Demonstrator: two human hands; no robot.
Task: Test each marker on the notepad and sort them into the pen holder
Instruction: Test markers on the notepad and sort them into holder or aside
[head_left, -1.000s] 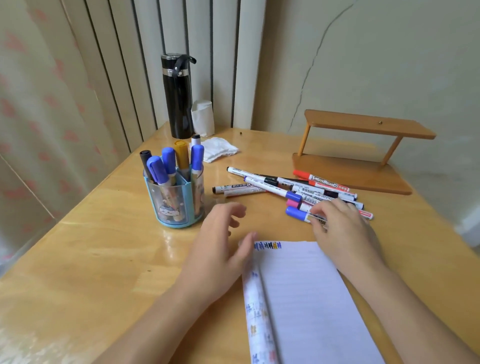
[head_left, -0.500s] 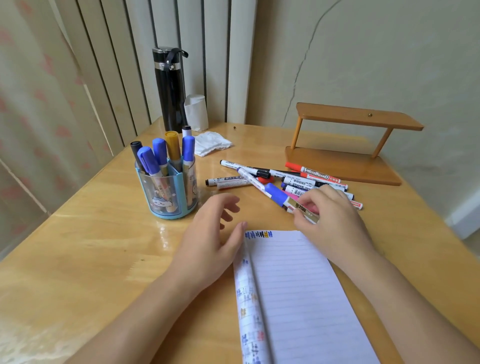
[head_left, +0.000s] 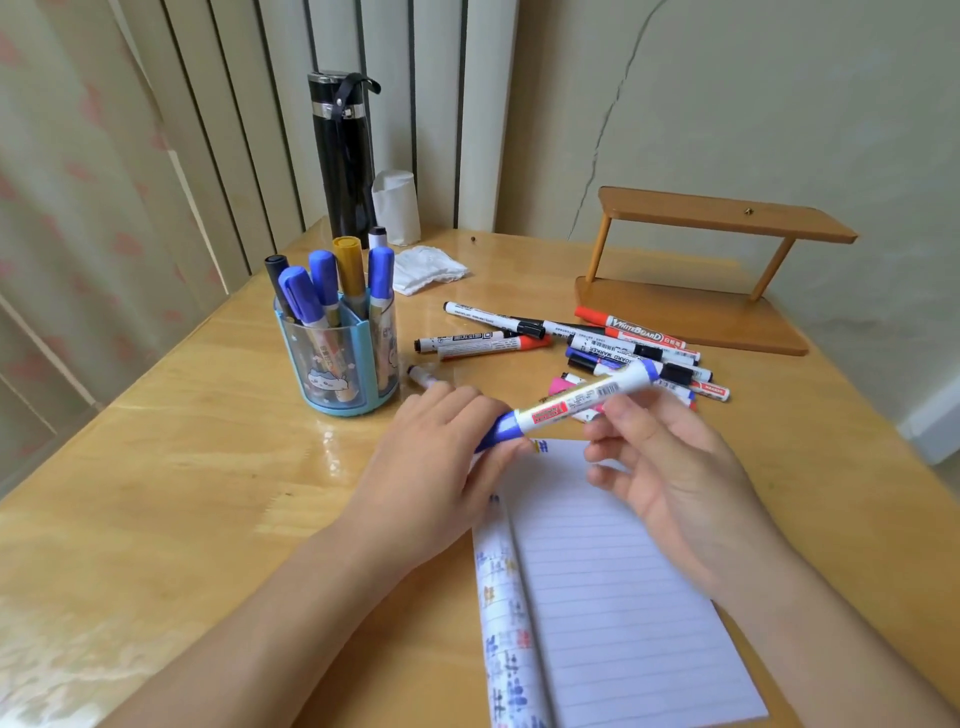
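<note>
Blue cap, white barrel: the marker is up off the table, mid-frame, held by both hands just above the top edge of the notepad.

Long axis: diagonal, lower left to upper right in the frame. Blue cap end sits low and left. Tail end sits high and right, over the near edge of the loose markers.

Grip: left hand has its fingers curled round the cap end, and the cap tip is hidden inside the hand. Right hand pinches the labelled part of the barrel, right of centre, thumb below; its other fingers are loosely curled underneath. So the marker spans the gap between the two grips, cap to the left of the right-hand pinch.

My read: step in hand is uncapping. The pull has to run along that diagonal, with the left hand drawing down-left and the right hand holding the barrel fixed. Pulling off-axis would likely bind the cap. Cap looks seated, with no gap visible at the joint, though blur makes that soft.

Nib would then come out at the lower-left end, right over the notepad's top, so the right hand need only tilt down to scribble. Ruled page looks unmarked from here.

Pen holder is left of centre, well left of the marker and nearer the left hand. Several markers already stand upright in it.
</note>
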